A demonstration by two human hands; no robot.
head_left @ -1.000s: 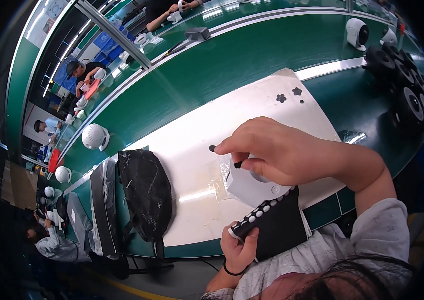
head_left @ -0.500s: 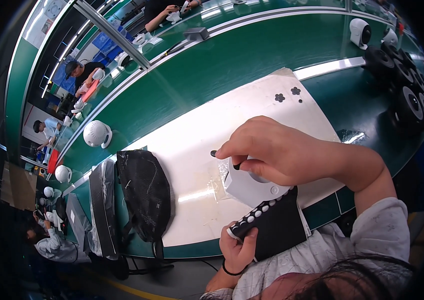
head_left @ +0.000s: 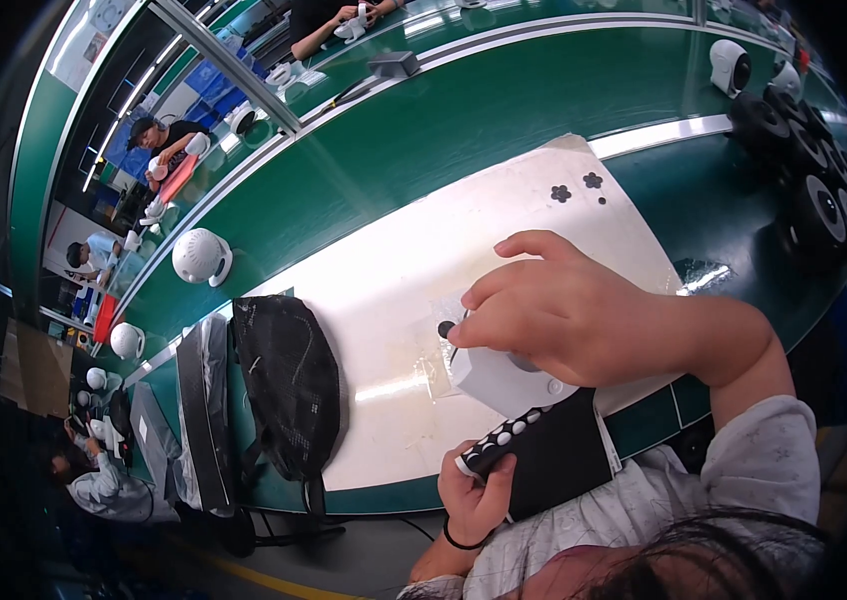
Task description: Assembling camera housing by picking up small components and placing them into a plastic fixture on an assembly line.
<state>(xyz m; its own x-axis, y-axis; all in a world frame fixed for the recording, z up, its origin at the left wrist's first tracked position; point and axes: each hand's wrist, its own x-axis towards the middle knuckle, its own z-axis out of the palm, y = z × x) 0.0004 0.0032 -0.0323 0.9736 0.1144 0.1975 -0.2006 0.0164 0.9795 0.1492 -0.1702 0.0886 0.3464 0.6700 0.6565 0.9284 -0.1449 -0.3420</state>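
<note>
My left hand [head_left: 476,505] is closed round the end of a black sheet [head_left: 559,455], which bends over into a strip dotted with several white round spots. Over a white plastic housing [head_left: 504,382] lying on the pale mat, my right hand [head_left: 569,310] is bent, with one finger raised and the others curled. A small black round pad [head_left: 446,328] sits at its fingertips, above the housing's far left edge. The hand covers much of the housing's top.
The pale mat [head_left: 384,290] lies on a green bench, with black flower-shaped pieces [head_left: 561,194] near its far corner. A black mesh bag [head_left: 287,390] stands at left. Black round units [head_left: 816,210] are stacked at right. White cameras [head_left: 201,256] line the far side. Co-workers sit beyond.
My right hand has shifted slightly and raised a finger. The black pad at its fingertips has moved right and down, and the second dark pad by the thumb no longer shows. My left hand has stayed put.
</note>
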